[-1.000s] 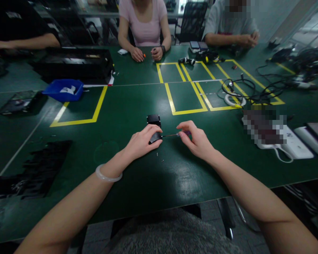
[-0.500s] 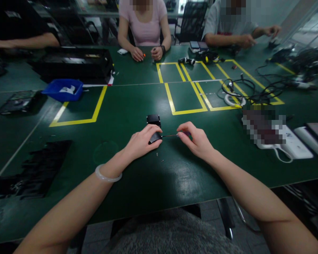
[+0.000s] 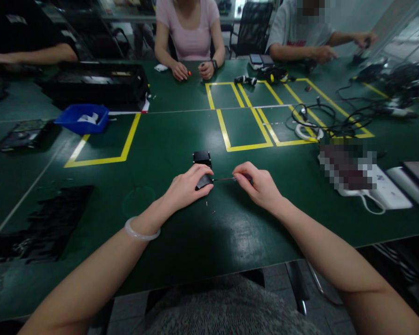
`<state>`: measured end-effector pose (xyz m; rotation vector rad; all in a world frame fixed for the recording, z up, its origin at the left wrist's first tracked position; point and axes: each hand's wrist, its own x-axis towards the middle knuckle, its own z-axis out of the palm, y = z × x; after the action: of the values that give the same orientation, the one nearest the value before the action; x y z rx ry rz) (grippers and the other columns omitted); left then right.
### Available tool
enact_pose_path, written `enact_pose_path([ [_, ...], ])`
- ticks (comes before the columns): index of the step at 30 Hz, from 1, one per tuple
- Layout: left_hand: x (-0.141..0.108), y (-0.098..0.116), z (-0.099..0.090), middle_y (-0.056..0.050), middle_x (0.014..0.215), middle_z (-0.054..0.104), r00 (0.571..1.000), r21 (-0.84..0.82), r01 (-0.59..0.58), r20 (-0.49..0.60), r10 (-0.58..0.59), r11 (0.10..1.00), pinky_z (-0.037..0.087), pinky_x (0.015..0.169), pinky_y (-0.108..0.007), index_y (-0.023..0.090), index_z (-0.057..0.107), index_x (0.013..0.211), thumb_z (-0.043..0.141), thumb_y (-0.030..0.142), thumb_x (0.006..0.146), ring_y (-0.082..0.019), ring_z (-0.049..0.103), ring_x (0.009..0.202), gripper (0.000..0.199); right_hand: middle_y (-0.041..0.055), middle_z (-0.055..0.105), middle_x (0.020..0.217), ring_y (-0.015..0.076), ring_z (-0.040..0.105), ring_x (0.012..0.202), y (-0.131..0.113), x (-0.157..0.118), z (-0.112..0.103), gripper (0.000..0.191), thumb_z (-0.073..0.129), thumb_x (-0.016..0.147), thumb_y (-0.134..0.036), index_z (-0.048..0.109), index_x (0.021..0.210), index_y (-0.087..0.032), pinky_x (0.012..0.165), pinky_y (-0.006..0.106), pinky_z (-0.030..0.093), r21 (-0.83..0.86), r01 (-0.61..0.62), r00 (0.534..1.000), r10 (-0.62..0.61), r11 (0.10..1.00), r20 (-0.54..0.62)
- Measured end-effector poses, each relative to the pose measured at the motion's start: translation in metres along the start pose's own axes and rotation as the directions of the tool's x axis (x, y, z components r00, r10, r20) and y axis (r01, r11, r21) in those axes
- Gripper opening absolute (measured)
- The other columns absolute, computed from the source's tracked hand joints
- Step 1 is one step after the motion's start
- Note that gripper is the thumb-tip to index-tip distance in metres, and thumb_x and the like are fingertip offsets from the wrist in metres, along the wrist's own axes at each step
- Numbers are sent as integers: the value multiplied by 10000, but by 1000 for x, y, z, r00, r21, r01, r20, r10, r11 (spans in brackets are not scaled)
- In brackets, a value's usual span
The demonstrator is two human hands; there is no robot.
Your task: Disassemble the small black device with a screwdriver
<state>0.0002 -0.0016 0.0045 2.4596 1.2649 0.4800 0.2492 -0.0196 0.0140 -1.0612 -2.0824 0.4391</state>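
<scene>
My left hand (image 3: pixel 185 187) is wrapped round a small black part (image 3: pixel 204 182) and steadies it on the table. Fingers and thumb cover much of this part. In my right hand (image 3: pixel 256 183) is a thin screwdriver (image 3: pixel 225 179), pinched between thumb and fingers, lying nearly level. Its shaft points left and the tip meets the right side of the black part. A second black block (image 3: pixel 201 157) lies just beyond my left fingers. Two tiny screws (image 3: pixel 206 203) rest on the tabletop below my left thumb.
The green table (image 3: pixel 181 251) carries yellow tape outlines. Black plastic pieces (image 3: pixel 56 223) lie at left, near a blue tray (image 3: pixel 82 119) and a long black housing (image 3: pixel 97 86). Cables (image 3: pixel 330 116) and a white power strip (image 3: pixel 387 190) are at right. Co-workers sit opposite.
My hands and the screwdriver have hardly moved, with only a slight shift of the right fingers on the handle. A co-worker's hand at far right has shifted slightly.
</scene>
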Motion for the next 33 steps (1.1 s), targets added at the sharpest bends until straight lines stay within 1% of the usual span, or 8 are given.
enact_pose_path([
  [2, 0, 0, 0, -47, 1354, 568, 1000, -2, 1, -3, -1, 1000, 547, 936, -413, 265, 550, 1209, 554, 383, 922, -260, 623, 1176, 309, 23, 681, 841, 149, 654, 706, 0, 0, 0, 148, 474, 981, -294, 567, 1072, -222, 653, 261, 481, -7, -9, 1000, 9, 1000, -18],
  [4, 0, 0, 0, -47, 1353, 569, 1000, -3, 3, -3, -3, 1000, 548, 935, -414, 264, 551, 1207, 556, 385, 922, -261, 624, 1175, 310, 26, 682, 855, 155, 656, 721, -1, -1, 0, 165, 478, 976, -292, 563, 1098, -220, 666, 267, 485, -15, -12, 1000, 11, 1000, -18],
  [8, 0, 0, 0, -46, 1362, 561, 1000, 5, 4, 6, -4, 1000, 548, 935, -420, 262, 545, 1213, 548, 388, 932, -261, 621, 1181, 308, 16, 678, 806, 144, 648, 677, 0, 0, -1, 158, 478, 992, -343, 582, 983, -223, 645, 253, 469, -1, -5, 1000, 5, 1000, 16],
  [10, 0, -1, 0, -47, 1364, 559, 1000, 8, 3, 10, -3, 1000, 546, 940, -423, 260, 543, 1217, 547, 391, 935, -262, 618, 1186, 311, 15, 676, 799, 142, 645, 667, 0, 0, 0, 154, 475, 994, -335, 581, 977, -225, 638, 252, 467, 8, -11, 1000, 11, 1000, 9],
  [15, 0, -2, 1, -52, 1364, 558, 1000, 7, -3, 5, 3, 1000, 538, 961, -424, 262, 541, 1220, 547, 389, 933, -262, 615, 1191, 314, 34, 680, 879, 162, 658, 749, 0, 0, 1, 178, 473, 979, -294, 550, 1121, -220, 685, 273, 497, 11, -18, 999, 19, 1000, -38],
  [21, -1, -2, 1, -51, 1365, 558, 1000, 10, -7, 2, 7, 1000, 542, 951, -418, 265, 538, 1223, 540, 393, 937, -261, 612, 1196, 314, 21, 677, 816, 152, 652, 698, 0, 0, 1, 155, 474, 992, -346, 575, 993, -228, 653, 255, 473, 3, -31, 1000, 31, 1000, 0],
  [27, 0, 0, 0, -47, 1371, 557, 1000, 11, 8, 10, -8, 1000, 554, 920, -414, 267, 545, 1221, 545, 394, 933, -264, 622, 1178, 315, 36, 670, 881, 161, 647, 740, -1, 0, 1, 164, 475, 973, -284, 549, 1102, -215, 680, 269, 486, -7, -9, 999, 9, 1000, -41],
  [33, 0, 0, 0, -49, 1374, 556, 1000, 20, 6, 14, -6, 1000, 555, 914, -414, 268, 540, 1226, 540, 401, 936, -268, 619, 1185, 320, 16, 667, 800, 147, 642, 676, 1, 0, 0, 144, 481, 992, -341, 569, 990, -227, 636, 253, 462, -5, -30, 1000, 30, 1000, 6],
])
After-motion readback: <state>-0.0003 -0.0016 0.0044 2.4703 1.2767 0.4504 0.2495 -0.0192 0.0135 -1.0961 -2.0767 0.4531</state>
